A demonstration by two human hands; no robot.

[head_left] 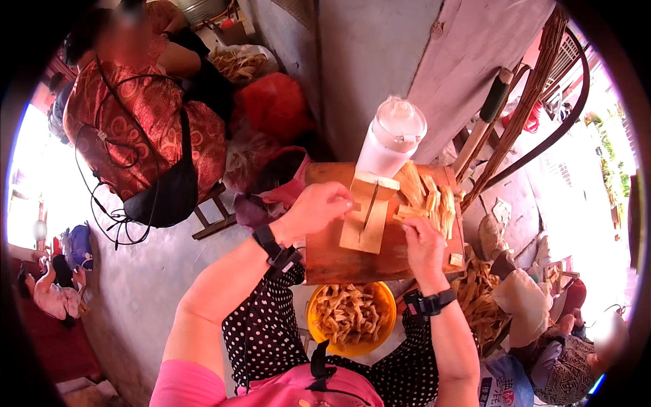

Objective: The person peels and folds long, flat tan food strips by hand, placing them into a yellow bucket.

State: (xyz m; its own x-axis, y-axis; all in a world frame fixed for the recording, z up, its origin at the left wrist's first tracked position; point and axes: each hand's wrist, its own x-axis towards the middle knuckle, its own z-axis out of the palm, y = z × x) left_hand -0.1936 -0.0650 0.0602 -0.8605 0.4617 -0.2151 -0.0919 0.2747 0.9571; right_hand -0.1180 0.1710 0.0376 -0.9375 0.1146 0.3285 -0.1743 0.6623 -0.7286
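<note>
A light wooden block with a long dark slot lies on a brown wooden board in front of me. My left hand is at the block's left side, its fingertips pinched on a small end of tan dried strip. On the other side my right hand is closed too, thumb and finger pinching at another tan end beside the block. Whether both ends belong to one strip cannot be told. Flat tan strips lie bundled at the board's right, and a white lidded bottle stands behind the block.
Below the board, a yellow basin holds many tan strips. More strips are heaped to the right. Sticks and a dark-handled tool lean at the wall. A person in patterned red sits at left, near a red plastic bag.
</note>
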